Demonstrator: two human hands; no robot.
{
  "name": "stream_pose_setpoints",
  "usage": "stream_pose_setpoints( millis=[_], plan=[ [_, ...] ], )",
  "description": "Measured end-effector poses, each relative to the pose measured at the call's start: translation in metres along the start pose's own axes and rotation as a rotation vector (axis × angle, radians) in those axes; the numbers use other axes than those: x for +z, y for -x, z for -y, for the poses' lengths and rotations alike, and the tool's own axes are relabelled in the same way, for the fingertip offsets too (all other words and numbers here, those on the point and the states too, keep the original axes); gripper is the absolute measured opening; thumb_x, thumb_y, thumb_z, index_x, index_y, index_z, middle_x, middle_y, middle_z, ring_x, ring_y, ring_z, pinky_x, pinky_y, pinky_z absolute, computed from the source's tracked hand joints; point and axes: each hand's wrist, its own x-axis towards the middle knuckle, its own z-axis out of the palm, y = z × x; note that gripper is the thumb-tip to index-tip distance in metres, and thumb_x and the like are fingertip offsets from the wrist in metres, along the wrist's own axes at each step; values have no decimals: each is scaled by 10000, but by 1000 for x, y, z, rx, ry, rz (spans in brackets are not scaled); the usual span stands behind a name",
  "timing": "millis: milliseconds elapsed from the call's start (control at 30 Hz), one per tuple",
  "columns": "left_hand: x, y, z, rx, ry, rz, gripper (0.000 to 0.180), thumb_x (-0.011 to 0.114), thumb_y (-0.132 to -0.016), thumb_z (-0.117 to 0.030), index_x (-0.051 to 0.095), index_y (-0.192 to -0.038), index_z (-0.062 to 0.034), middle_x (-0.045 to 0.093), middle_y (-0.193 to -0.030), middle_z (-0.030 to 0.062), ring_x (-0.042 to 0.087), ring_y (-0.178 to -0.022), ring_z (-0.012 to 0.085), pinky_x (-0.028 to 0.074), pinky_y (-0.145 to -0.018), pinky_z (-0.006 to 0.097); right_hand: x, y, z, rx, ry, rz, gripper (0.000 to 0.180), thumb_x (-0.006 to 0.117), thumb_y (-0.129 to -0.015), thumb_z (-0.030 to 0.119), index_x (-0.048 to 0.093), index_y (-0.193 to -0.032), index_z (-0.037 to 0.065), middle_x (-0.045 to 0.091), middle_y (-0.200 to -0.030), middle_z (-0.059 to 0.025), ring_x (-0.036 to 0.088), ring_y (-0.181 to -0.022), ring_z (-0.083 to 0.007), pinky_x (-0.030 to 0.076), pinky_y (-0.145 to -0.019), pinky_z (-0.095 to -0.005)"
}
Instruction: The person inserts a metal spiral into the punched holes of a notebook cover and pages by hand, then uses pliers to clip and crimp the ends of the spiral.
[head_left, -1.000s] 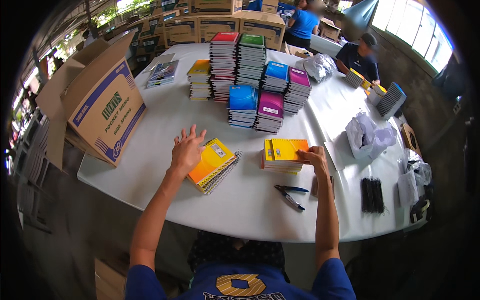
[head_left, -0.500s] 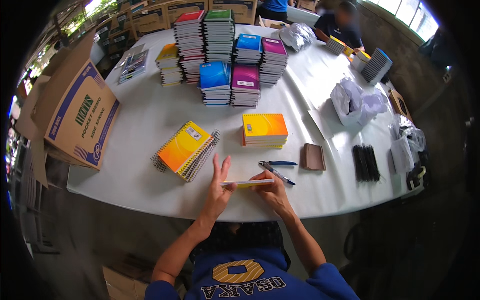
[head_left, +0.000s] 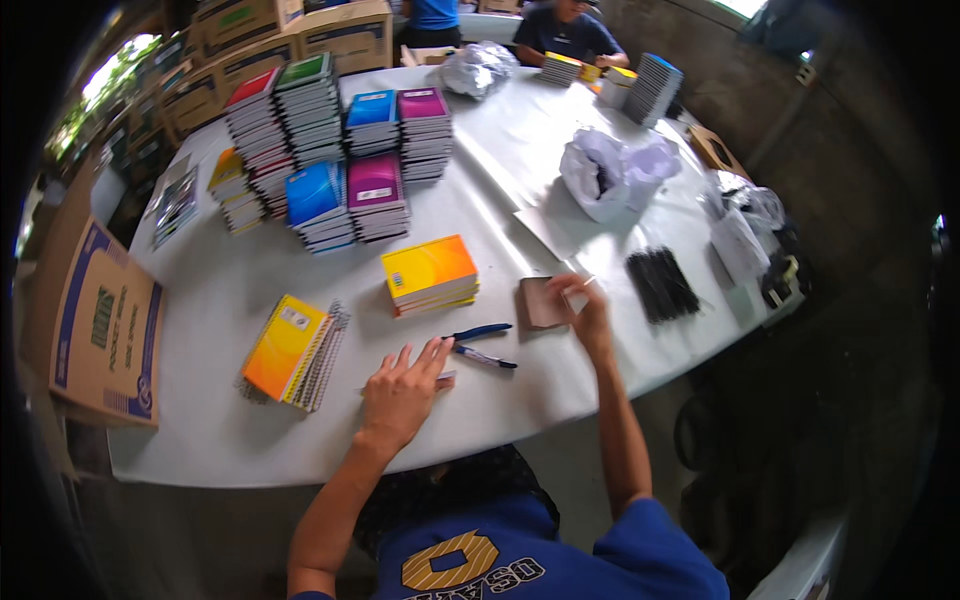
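Note:
My left hand (head_left: 402, 392) lies palm down with its fingers spread, over a thin small notebook (head_left: 446, 380) on the table; most of the notebook is hidden beneath it. My right hand (head_left: 588, 312) is at the right edge of a small brown rectangular stack (head_left: 540, 304), its slightly blurred fingers bent loosely apart against it. Just beyond my left fingertips lie a blue-handled tool (head_left: 482, 331) and a pen (head_left: 487, 357). A short stack of yellow-orange notebooks (head_left: 431, 272) sits behind them. Further left, spiral-bound yellow-orange notebooks (head_left: 288, 345) lean together in a pile.
Tall stacks of red, green, blue and purple notebooks (head_left: 376, 185) rise at the back left. An open carton (head_left: 105, 320) stands at the left edge. To the right are a bundle of black wires (head_left: 662, 285) and a white plastic bag (head_left: 600, 180). Another person (head_left: 568, 35) sits at the far side.
My right hand has let go of the thin notebook and moved right to the brown stack. The notebook now lies under my left hand, which has turned palm down. The view has shifted right.

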Motion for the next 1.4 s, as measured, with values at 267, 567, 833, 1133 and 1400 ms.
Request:
stream_pose_setpoints(
  millis=[267,567,833,1133,1400],
  plan=[
    [-33,-14,-1,-148,191,450,563,613,-910,-332,454,-1441,-233,719,-941,94,695,-742,344,550,-700,446,-89,-29,-150,179,1275,-177,221,740,-798,267,676,-863,66,645,-878,-107,602,-898,-257,458,-763,-399],
    [-31,-4,11,-148,181,421,532,585,-932,-343,469,-1432,-201,706,-852,140,691,-721,334,541,-668,455,-105,-33,-154,105,1088,69,211,687,-836,223,651,-820,16,650,-872,-142,639,-864,-309,500,-764,-430],
    [-30,-2,13,-105,164,367,561,583,-934,-373,453,-1442,-175,696,-778,142,685,-645,328,545,-612,450,-118,-52,-123,103,999,169,142,671,-835,189,714,-803,57,649,-948,-153,640,-899,-306,462,-815,-429],
    [-26,-6,16,-161,79,476,671,612,-918,-321,320,-1511,-209,703,-979,96,697,-760,288,546,-643,446,-37,-43,18,81,-38,403,222,685,-793,-6,698,-1010,40,655,-957,-151,653,-877,-332,534,-756,-369],
    [-20,-1,21,-109,122,322,656,613,-909,-308,341,-1499,-220,646,-1152,93,684,-887,286,553,-695,437,47,9,113,-57,-327,671,144,658,-854,5,687,-994,25,657,-904,-121,642,-812,-274,503,-717,-372]
  ],
)
